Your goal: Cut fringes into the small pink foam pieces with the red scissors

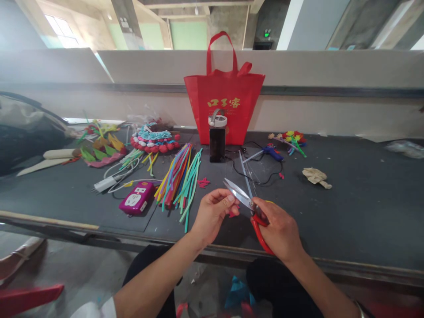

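Note:
My right hand (281,227) grips red-handled scissors (243,195), their blades parted and pointing up and to the left. Close to the blades, my left hand (215,214) pinches its thumb and fingers together; what lies between them is too small to make out. Small pink-red pieces (234,211) show on the table just behind the left fingertips. More pink-red scraps (203,182) form a little pile farther back. To the left of my hands lies a bundle of coloured pipe cleaners (175,174), with teal ones (190,190) on its right side.
A phone (217,145) leans on a lidded cup before a red bag (228,88). Right of it are a blue glue gun (273,153), cords and clear sticks. A purple power socket (137,198), white charger (105,183), beaded headbands (155,140), pipe-cleaner flowers (291,139) and crumpled paper (316,176) lie around.

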Motion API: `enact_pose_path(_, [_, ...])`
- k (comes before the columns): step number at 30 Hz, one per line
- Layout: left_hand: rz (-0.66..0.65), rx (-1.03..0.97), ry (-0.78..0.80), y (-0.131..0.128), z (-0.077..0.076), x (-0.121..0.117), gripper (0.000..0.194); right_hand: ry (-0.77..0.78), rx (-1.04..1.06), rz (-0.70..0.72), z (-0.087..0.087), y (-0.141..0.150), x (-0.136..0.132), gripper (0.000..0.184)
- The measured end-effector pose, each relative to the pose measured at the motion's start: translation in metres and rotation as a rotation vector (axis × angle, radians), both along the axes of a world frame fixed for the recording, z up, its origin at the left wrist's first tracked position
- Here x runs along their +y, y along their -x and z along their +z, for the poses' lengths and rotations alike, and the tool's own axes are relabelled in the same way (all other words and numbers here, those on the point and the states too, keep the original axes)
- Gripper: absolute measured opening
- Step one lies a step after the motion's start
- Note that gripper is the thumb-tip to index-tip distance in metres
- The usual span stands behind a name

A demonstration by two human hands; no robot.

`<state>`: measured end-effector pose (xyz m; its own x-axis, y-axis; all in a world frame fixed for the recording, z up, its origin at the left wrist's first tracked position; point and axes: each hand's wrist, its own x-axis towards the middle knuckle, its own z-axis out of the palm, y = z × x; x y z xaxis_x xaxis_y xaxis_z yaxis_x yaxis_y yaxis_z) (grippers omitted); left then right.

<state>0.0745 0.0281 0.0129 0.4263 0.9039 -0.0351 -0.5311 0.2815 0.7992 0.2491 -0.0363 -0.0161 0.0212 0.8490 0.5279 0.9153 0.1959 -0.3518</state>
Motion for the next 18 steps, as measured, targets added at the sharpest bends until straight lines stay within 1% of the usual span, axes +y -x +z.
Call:
enact_pose_path(2, [-0.005,-0.003,0.006,0.0004,0.0001,0.0003,0.019,0.04,0.046,-0.015,0.0002,0.0003,0.0009,0.039])
enact_pose_path(5, [0.005,-0.016,0.017,0.0013,-0.0015,0.0009,0.018,0.075,0.01,0.003,0.0016,0.0005,0.0016,0.04])
enact_pose_path(9, [0.003,-0.017,0.025,0.0018,-0.0056,0.0014,0.02,0.068,-0.057,0.015,0.0032,0.0005,0.0008,0.04])
enact_pose_path(18, [-0.013,0.021,-0.01,0.0006,-0.0092,0.001,0.018,0.076,-0.04,0.033,-0.0008,-0.0026,-0.002,0.041])
